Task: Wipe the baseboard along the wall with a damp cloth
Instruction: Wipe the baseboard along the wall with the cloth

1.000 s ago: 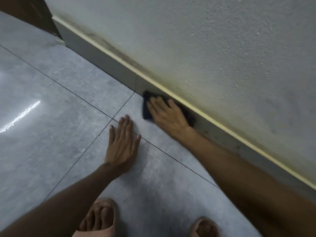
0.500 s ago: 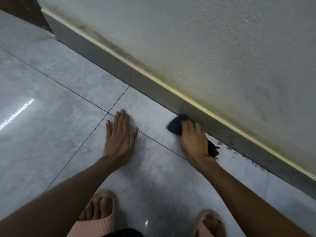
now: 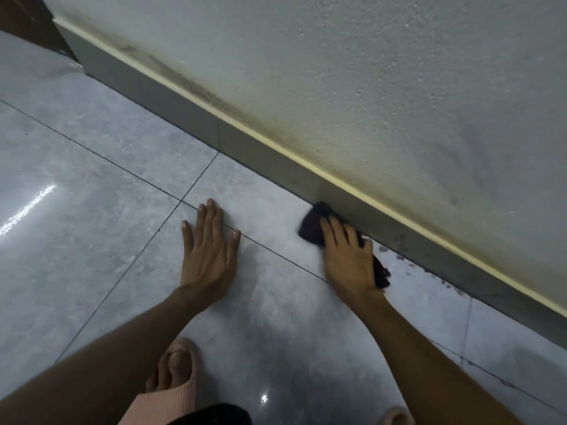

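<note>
**A:** Baseboard (image 3: 264,157) status? Grey strip, runs diagonally upper left to lower right at the foot of the textured wall (image 3: 368,87), cream bead on its top edge.

**B:** Confirmed. Dark staining on the wall just above the bead, heaviest toward the upper left.

**A:** Cloth?

**B:** Dark cloth (image 3: 311,228) on the tiled floor (image 3: 92,194), bunched against the bottom of the baseboard. Right hand (image 3: 349,262) on top of it, palm down, fingers (image 3: 333,230) extended and slightly spread, pressing rather than gripping. One end of the cloth sticks out past the fingertips, the other out by the wrist.

**A:** Left hand?

**B:** Left hand (image 3: 210,250) flat on the floor, fingers open and straight, holding nothing, near the right hand but apart from it. Sits across a grout line.

**A:** Anything else?

**B:** Dark specks on the floor along the baseboard right of the cloth. Pink slide sandal (image 3: 171,394) on a foot at bottom centre, second one (image 3: 394,417) barely in frame.
</note>
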